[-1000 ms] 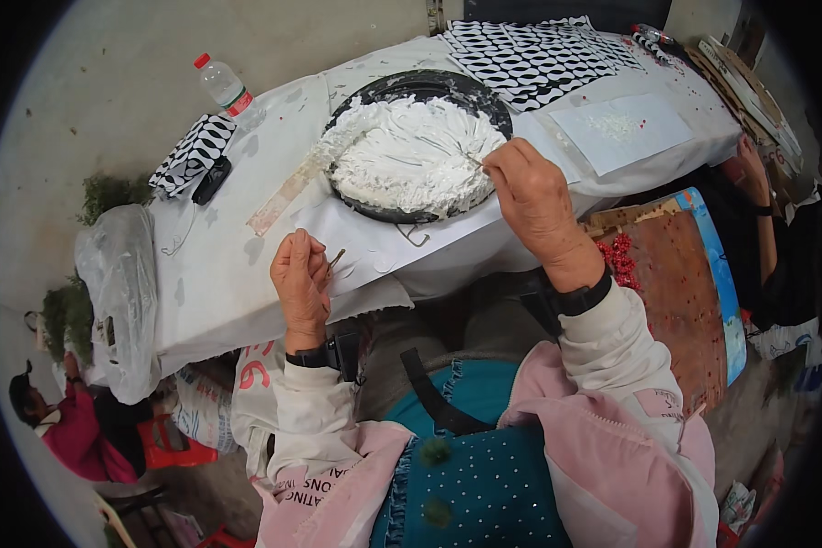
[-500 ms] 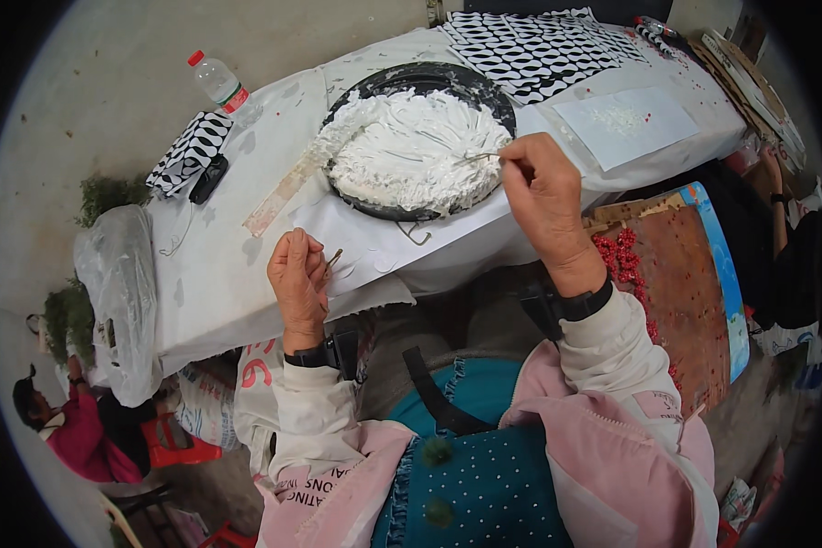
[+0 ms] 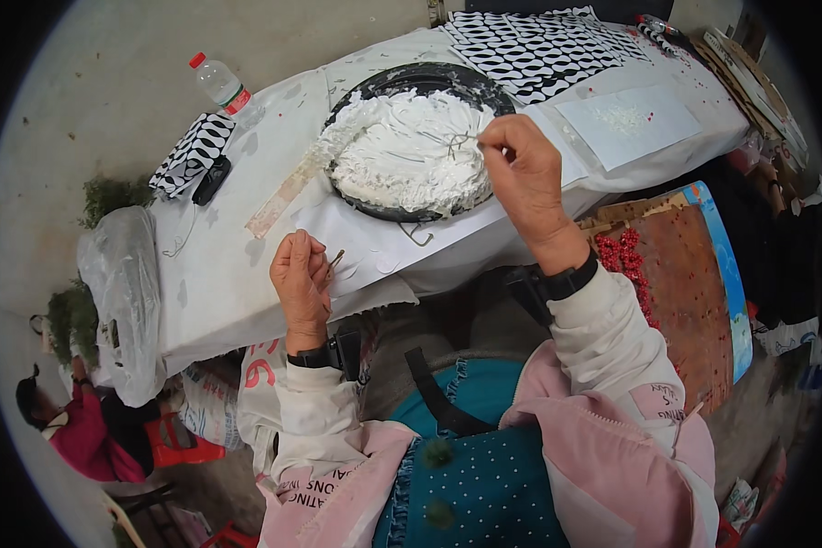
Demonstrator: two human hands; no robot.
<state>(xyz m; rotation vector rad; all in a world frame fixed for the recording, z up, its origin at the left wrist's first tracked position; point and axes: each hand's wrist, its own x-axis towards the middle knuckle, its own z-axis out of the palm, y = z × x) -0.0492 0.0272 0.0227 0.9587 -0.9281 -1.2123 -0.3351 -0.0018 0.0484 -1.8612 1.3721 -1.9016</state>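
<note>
Where the right grip (image 3: 530, 178) pinches, a stem (image 3: 459, 142) juts leftward.

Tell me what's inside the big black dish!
Thick white paste lies inside the black dish. What's under the paste can't be seen, because it's covered.

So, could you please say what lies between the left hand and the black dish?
The head view shows white paper between the left hand and the dish.
</note>
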